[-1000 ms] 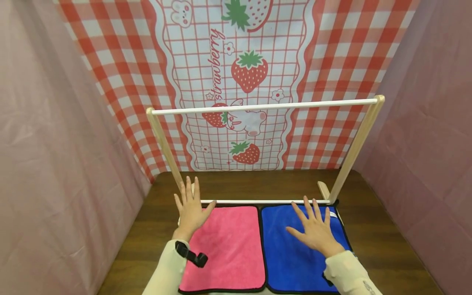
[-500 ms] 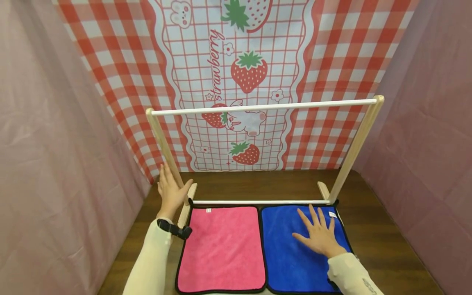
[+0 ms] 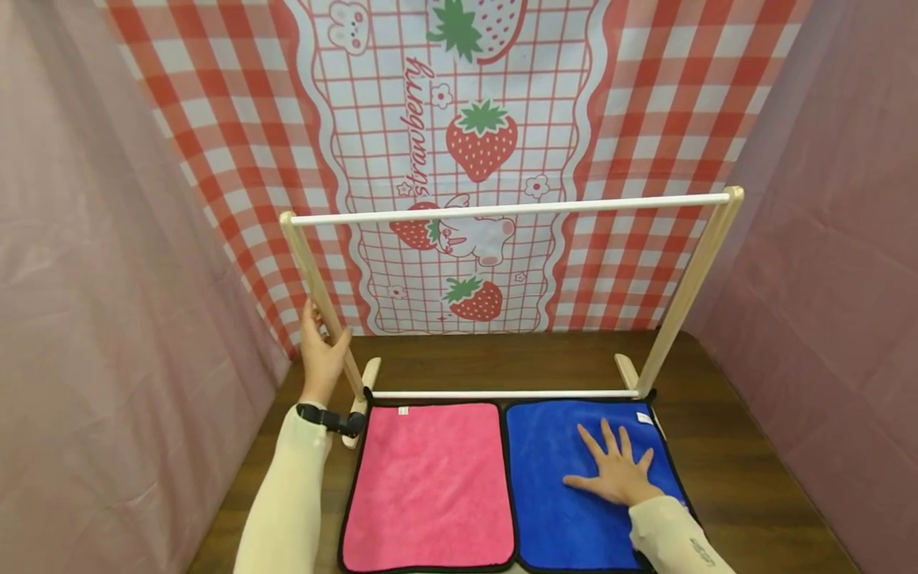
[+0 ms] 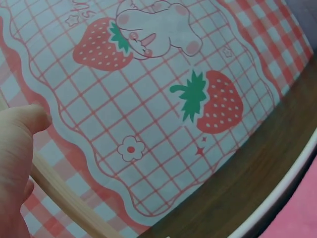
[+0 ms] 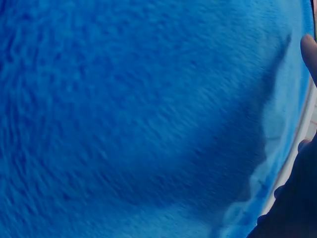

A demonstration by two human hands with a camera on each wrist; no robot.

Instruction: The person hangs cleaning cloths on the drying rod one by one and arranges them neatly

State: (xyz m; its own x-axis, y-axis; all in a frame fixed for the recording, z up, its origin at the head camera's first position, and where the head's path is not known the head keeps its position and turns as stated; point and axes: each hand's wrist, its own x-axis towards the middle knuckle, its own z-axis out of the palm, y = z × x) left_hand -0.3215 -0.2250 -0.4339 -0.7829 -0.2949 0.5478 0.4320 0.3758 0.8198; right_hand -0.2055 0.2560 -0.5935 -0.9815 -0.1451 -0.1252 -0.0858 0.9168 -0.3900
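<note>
My left hand [image 3: 323,357] is at the left post of a wooden rack [image 3: 680,307], its thumb on the inner side and its fingers curled behind the post. In the left wrist view the thumb [image 4: 34,118] shows, with the pale post [image 4: 67,198] running down from the hand. My right hand [image 3: 617,474] has its fingers spread over a blue towel [image 3: 555,518] with black edging; whether it touches the cloth I cannot tell. Left of it lies a pink towel [image 3: 430,486], flat, with a small white tag near its top edge.
White bars join the rack's posts at top [image 3: 516,210] and bottom [image 3: 502,395]. Behind it hangs a strawberry-print checked cloth [image 3: 402,104]. Pink curtains [image 3: 122,279] flank both sides of the brown wooden table [image 3: 495,359].
My left hand has moved left from above the pink towel to the rack's left post and taken hold of it. My right hand has shifted slightly lower over the blue towel, fingers still spread.
</note>
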